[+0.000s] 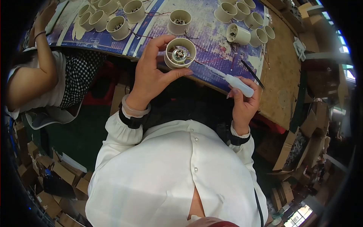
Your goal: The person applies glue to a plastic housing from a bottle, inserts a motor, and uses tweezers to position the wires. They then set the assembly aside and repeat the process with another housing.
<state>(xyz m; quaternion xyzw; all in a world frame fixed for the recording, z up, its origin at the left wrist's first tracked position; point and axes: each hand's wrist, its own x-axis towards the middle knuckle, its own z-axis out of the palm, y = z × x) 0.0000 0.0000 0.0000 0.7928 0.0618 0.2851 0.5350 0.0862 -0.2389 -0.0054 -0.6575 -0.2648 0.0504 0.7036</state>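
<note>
My left hand (153, 72) is closed around a white cylindrical housing (169, 60) at the table's near edge. The housing's open top faces up and shows a round metal part with wires inside. In my right hand (245, 100) is a small squeeze bottle (240, 86), pale and translucent, with a long thin nozzle. The bottle is tilted, its nozzle aimed left toward the housing but apart from it. Just beyond the held housing stands another white cylindrical housing (177, 27) with wires trailing from it.
More white housings (124, 32) stand in groups at the far left and far right, one lying on its side. A black thin tool (252, 73) lies right of the bottle. A co-worker (38, 72) sits at the left. Cardboard boxes (291, 151) stand on the floor.
</note>
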